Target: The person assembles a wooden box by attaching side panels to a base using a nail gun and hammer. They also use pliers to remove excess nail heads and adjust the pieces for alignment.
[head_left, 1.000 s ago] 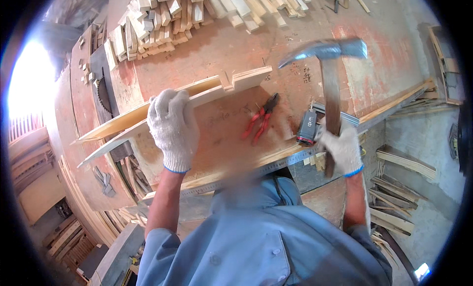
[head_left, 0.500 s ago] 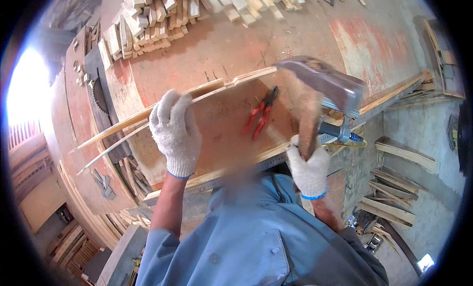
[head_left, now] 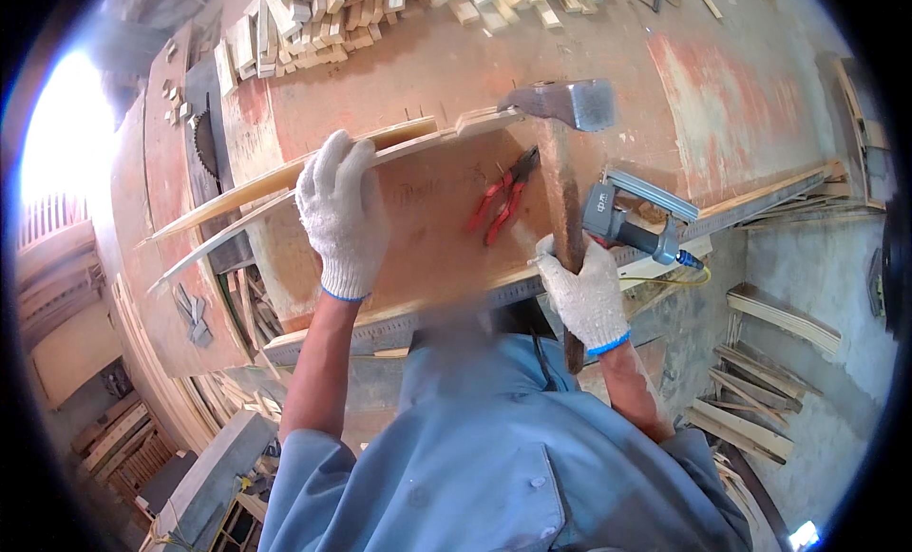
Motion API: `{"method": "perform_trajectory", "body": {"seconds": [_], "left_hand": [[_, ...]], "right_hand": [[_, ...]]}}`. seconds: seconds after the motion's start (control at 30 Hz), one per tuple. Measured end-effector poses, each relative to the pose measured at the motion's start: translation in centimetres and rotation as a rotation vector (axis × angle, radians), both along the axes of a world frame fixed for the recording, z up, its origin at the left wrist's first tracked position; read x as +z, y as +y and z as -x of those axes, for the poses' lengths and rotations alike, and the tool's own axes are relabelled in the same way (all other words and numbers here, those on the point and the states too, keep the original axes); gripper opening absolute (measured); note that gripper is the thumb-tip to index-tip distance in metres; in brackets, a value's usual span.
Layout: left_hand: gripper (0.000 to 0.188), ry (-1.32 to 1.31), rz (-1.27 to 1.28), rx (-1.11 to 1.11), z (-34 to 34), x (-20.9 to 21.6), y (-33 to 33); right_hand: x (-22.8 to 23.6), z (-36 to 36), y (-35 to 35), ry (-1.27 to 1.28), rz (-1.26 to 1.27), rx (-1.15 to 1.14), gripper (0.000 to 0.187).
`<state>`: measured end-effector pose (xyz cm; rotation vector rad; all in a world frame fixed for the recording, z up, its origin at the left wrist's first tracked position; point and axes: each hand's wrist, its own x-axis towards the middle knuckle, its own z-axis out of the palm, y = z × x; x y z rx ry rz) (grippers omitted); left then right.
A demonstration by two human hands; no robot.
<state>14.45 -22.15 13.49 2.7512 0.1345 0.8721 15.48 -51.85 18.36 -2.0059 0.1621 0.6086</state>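
Observation:
My left hand (head_left: 340, 215), in a white knit glove, is closed over the long thin wooden strips (head_left: 397, 147), which slant across the bench. The strips spread apart at their left ends. My right hand (head_left: 586, 294), gloved too, grips a hammer (head_left: 562, 186) by its wooden handle. Its metal head is level with the right end of the strips; whether it touches them I cannot tell. Between my hands lie red-handled pliers (head_left: 503, 199), jaws pointing away from me. To the right of the hammer rests a grey nail gun (head_left: 627, 221) with a hose attached.
Short wooden pieces (head_left: 323, 25) are heaped at the far side of the bench (head_left: 589, 63). A toothed saw blade (head_left: 202, 143) shows at the left. Metal-edged straight bars (head_left: 380, 335) run along the near edge. Planks (head_left: 784, 314) are stacked at the right wall.
The hammer has swung from a raised, tilted, blurred position to a more upright one, its head now further left by the strips' end. My left hand stays on the strips.

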Motion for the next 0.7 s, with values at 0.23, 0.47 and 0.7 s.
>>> {"method": "perform_trajectory", "body": {"seconds": [0.23, 0.47, 0.7], "left_hand": [[0.038, 0.046, 0.077, -0.055, 1.3, 0.0, -0.3], [0.037, 0.043, 0.090, -0.180, 1.0, 2.0, 1.1], [0.022, 0.304, -0.018, -0.373, -1.9, 5.2, 5.5]], "right_hand": [[-1.5, 1.9, 2.3, -0.093, 0.188, -0.024, 0.027], [-3.8, 2.5, 2.0, -0.371, 0.376, 0.075, 0.020], [-4.7, 0.7, 1.2, -0.311, 0.454, 0.146, 0.023]]}}
